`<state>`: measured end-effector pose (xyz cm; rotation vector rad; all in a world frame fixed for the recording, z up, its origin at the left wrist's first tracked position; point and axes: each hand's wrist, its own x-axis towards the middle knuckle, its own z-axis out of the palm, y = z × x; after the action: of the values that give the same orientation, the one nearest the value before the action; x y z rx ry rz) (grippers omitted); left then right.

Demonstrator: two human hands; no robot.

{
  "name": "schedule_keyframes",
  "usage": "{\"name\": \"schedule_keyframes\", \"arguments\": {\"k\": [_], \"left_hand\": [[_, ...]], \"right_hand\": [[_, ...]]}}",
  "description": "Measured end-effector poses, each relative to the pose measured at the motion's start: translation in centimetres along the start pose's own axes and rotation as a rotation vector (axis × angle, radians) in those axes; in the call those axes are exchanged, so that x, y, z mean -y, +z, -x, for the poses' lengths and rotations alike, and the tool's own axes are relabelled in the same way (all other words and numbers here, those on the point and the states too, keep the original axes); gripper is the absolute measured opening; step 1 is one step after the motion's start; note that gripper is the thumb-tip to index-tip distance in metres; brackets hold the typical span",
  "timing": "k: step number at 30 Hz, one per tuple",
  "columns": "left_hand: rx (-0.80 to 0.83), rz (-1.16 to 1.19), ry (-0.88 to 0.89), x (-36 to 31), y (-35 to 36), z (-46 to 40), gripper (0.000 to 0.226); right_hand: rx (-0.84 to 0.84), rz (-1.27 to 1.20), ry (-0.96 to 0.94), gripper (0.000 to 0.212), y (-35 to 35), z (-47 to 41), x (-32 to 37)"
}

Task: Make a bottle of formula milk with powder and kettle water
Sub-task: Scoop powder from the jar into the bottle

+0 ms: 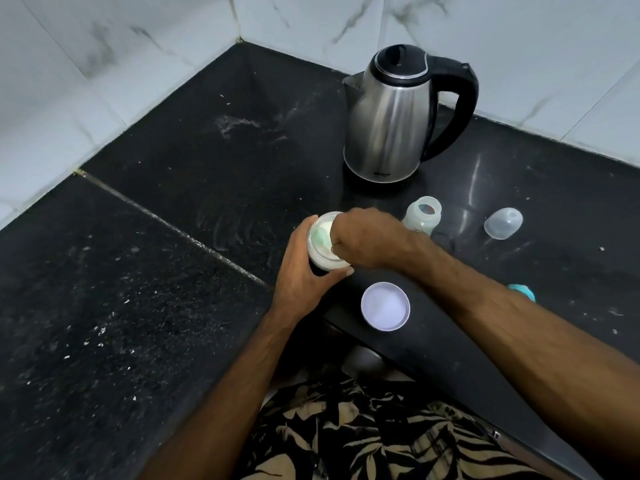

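My left hand (pixel 304 271) grips a small open jar of pale formula powder (pixel 323 252) near the counter's front edge. My right hand (pixel 360 239) reaches into the jar's mouth, fingers curled down around a green scoop (pixel 320 235) that lies in the powder. The open baby bottle (pixel 423 215) stands just right of my right hand, without its teat. A steel kettle (pixel 391 123) with a black lid and handle stands behind it. The jar's white lid (pixel 385 306) lies upside down in front of the jar.
A clear bottle cap (pixel 503 223) lies to the right of the bottle. A teal teat ring (pixel 523 292) shows behind my right forearm. The black stone counter (pixel 156 289) meets tiled walls at the back corner. Powder smears mark the counter.
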<state>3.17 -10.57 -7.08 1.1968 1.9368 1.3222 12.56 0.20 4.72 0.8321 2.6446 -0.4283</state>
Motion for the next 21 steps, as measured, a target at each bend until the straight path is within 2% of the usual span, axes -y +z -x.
{"name": "schedule_keyframes", "arguments": {"k": [12,21], "left_hand": [[-0.066,0.034,0.001,0.3,0.1,0.5,0.094],[-0.078,0.047,-0.008,0.1,0.1,0.9,0.092]], "right_hand": [[-0.337,-0.051,-0.02,0.032,-0.1,2.2,0.9],[-0.314,-0.065,-0.008,0.03,1.7,1.5,0.8]]}}
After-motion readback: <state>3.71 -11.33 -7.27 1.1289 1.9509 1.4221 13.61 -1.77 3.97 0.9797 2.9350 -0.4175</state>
